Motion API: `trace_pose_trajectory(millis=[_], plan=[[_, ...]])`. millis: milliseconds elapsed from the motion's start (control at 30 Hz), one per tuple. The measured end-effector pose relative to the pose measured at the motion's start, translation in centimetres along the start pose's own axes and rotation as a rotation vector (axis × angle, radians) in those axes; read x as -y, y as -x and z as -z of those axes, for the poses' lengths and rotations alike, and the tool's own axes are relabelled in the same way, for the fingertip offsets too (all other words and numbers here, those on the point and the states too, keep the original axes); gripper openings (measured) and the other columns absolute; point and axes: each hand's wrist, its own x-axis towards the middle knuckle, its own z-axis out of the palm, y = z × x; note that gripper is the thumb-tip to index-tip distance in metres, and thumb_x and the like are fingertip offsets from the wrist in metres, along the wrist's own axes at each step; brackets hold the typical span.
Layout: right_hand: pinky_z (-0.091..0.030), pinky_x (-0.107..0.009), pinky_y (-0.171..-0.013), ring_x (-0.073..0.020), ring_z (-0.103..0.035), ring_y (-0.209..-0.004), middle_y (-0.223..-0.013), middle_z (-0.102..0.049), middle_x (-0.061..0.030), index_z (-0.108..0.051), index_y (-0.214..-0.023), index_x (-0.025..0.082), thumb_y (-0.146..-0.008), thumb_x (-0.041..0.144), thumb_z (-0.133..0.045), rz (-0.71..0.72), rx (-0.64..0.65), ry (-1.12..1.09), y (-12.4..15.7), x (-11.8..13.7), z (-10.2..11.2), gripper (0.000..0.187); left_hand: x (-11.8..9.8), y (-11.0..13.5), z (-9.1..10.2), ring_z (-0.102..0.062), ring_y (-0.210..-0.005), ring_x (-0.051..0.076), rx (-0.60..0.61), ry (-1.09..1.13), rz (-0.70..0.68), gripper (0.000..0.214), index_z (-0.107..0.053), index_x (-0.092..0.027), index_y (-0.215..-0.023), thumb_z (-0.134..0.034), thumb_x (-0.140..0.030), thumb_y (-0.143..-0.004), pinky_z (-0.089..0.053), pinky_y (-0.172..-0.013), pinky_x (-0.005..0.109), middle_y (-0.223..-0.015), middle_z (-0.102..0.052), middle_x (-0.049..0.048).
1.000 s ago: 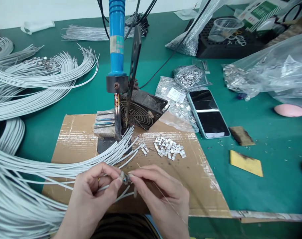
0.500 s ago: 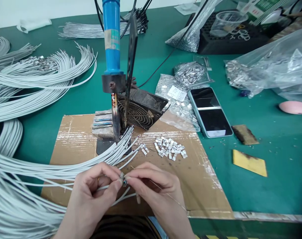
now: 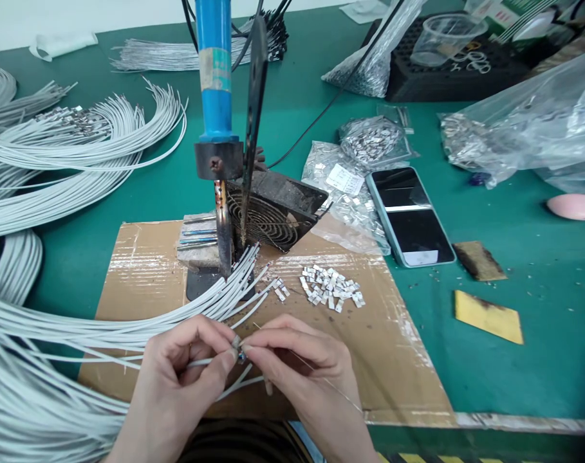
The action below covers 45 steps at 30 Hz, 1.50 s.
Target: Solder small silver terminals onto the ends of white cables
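Note:
My left hand (image 3: pixel 188 370) is closed, thumb and forefinger pinching the end of a white cable (image 3: pixel 200 363). A small shiny metal piece (image 3: pixel 241 355) shows between the fingertips of both hands. Fingertips of my right hand (image 3: pixel 304 366) meet at this piece; a thin solder wire (image 3: pixel 343 390) runs through that hand. Whether the right fingertips also grip the metal piece is hidden. Just beyond my hands, a blue-handled soldering iron (image 3: pixel 215 103) stands tip down in a holder. Bare cable ends (image 3: pixel 241 273) lie by its tip.
Small metal terminals (image 3: pixel 331 287) are heaped on the cardboard (image 3: pixel 383 360). Behind the iron sits a dark fan (image 3: pixel 273 212). Cable bundles (image 3: pixel 46 360) fill the left. On the right are a phone (image 3: pixel 412 218), a yellow sponge (image 3: pixel 488 316), a brown sponge (image 3: pixel 478 260) and plastic bags (image 3: pixel 528 128).
Both hands stay almost still, keeping their pinch at the cable end. The view has shifted very slightly.

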Motion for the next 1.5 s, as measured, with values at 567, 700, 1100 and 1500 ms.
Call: trace_pose_trajectory(millis=[567, 700, 1100, 1500], plan=[[-0.04, -0.03, -0.061, -0.0169, -0.051, -0.067, -0.078, -0.057, 0.0015, -0.056, -0.092, 0.026, -0.109, 0.029, -0.045, 0.06, -0.265, 0.336, 1.4, -0.3, -1.0, 0.02, 0.2, -1.5, -0.3, -0.059, -0.062, 0.01, -0.076, -0.076, -0.142, 0.015, -0.071, -0.017, -0.061, -0.083, -0.014, -0.07, -0.044, -0.057, 0.016, -0.077, -0.072, 0.0012], [-0.042, -0.028, -0.063, -0.0159, -0.047, -0.066, -0.079, -0.049, 0.0016, -0.045, -0.079, 0.025, -0.109, 0.028, -0.046, 0.151, -0.16, 0.339, 0.4, 0.1, -1.0, 0.03, -0.1, -2.0, -0.4, -0.054, -0.059, 0.009, -0.106, -0.077, -0.153, 0.015, -0.07, -0.017, -0.06, -0.083, -0.016, -0.068, -0.037, -0.051, 0.017, -0.077, -0.073, 0.002], [-0.061, -0.024, -0.085, -0.0186, -0.081, -0.104, -0.113, -0.083, -0.0041, -0.061, -0.08, 0.025, -0.096, 0.011, -0.064, 0.191, -0.21, 0.248, -0.9, 0.9, -2.3, 0.022, -1.1, -3.3, -0.6, -0.065, -0.065, 0.009, -0.101, 0.012, -0.164, 0.016, -0.071, -0.016, -0.062, -0.085, -0.016, -0.07, -0.047, -0.059, 0.013, -0.08, -0.075, 0.0018], [-0.067, -0.027, -0.084, -0.0234, -0.082, -0.108, -0.113, -0.085, -0.0074, -0.064, -0.079, 0.025, -0.091, 0.011, -0.069, 0.162, -0.187, 0.161, -2.3, 1.1, -1.9, 0.019, -1.2, -4.9, -0.2, -0.051, -0.051, 0.003, -0.029, 0.071, -0.225, 0.017, -0.072, -0.016, -0.063, -0.084, -0.014, -0.075, -0.042, -0.05, 0.01, -0.073, -0.072, -0.0026]])
